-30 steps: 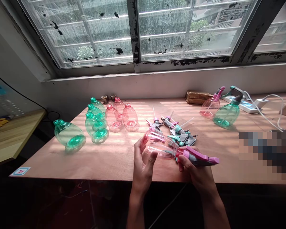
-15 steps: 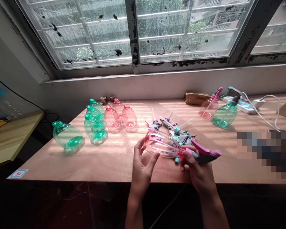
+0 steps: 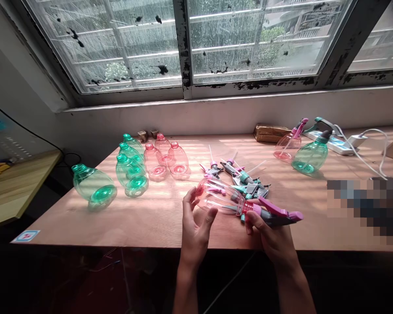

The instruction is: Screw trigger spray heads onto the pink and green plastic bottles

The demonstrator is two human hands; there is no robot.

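A transparent pink spray bottle (image 3: 220, 201) lies sideways in the air above the table's front part, its base to the left. My left hand (image 3: 195, 233) is closed around the base end, thumb in front. At the neck, my right hand (image 3: 273, 242) grips the pink collar between thumb and fingers. The pink and grey trigger spray head (image 3: 280, 213) sits on the neck and points right. Just behind the bottle lies a pile of loose trigger spray heads (image 3: 249, 185), some with thin tubes, partly hidden by the bottle.
Several green bottles (image 3: 131, 174) and three pink bottles (image 3: 177, 161) without heads stand at left. Toward the back right are a green spray bottle (image 3: 311, 155), a pink one (image 3: 286, 146), a power strip (image 3: 340, 146) with cables and a brown block (image 3: 271, 133). A pixelated patch covers the right side.
My right thumb and fingers have shifted slightly around the collar, and the trigger has turned and dropped a little. My left hand keeps its hold on the base.
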